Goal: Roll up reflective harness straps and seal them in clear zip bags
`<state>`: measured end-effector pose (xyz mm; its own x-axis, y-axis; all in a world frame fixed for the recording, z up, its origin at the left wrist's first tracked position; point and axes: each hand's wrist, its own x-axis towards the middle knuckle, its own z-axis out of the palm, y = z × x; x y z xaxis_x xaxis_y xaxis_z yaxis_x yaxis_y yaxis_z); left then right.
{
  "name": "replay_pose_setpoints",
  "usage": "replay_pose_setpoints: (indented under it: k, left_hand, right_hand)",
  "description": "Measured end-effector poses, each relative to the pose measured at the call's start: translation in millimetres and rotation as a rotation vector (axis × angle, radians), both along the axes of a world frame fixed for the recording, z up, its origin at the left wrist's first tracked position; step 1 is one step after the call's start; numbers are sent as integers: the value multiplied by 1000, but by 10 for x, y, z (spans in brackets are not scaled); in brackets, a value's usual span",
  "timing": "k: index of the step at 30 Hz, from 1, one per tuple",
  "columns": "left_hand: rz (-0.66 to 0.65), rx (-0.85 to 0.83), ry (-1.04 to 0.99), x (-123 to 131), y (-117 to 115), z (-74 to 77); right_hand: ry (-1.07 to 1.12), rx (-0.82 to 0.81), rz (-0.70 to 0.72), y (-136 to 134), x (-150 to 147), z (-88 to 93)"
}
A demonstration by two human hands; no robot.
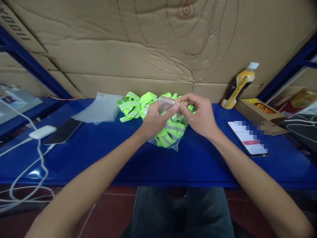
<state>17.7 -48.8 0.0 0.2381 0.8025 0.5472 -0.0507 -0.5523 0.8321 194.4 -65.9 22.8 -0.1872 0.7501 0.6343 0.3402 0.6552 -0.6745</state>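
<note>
My left hand (156,118) and right hand (199,114) meet above the middle of a blue tabletop (146,168), both pinching the mouth of a clear zip bag (170,132) between thumb and fingers. Inside the bag I see coiled neon-green straps with grey reflective stripes; whether its lower end touches the tabletop, I cannot tell. Just behind and to the left, a heap of loose straps (132,105) lies toward the back edge, beside a stack of clear bags (100,107).

Nearer the left end, I see a dark phone (63,131), a white cable plugged into it, and a small white box (43,132) just beside it. At the back edge, right of my hands, stands a yellow-labelled bottle (239,87) with a white cap, next to an open carton (260,110) of orange packets. In front of the carton, toward the right end, a phone with a lit screen (247,138) lies face up, part of its display blurred into blocks. A cardboard sheet (99,59) marked with red lines rises behind the back edge.
</note>
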Motion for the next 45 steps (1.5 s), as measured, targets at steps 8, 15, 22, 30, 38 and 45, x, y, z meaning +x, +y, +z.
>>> replay_pose_setpoints:
  k: [8, 15, 22, 30, 38, 45]
  left_hand:
    - [60, -24, -134, -4, 9, -57]
    - [120, -74, -109, 15, 90, -90]
    - [87, -94, -134, -19, 180, -142]
    - [173, -16, -76, -23, 192, -161]
    - [126, -69, -84, -161, 288, -117]
    - [194, 18, -25, -138, 302, -170]
  right_hand:
    - [278, -228, 78, 59, 43, -195]
    - [481, -391, 140, 44, 87, -306]
    - [683, -485, 86, 174, 206, -375]
    - [829, -547, 92, 205, 172, -410]
    - [842, -558, 65, 294, 328, -410]
    - [786, -473, -20, 367, 325, -468]
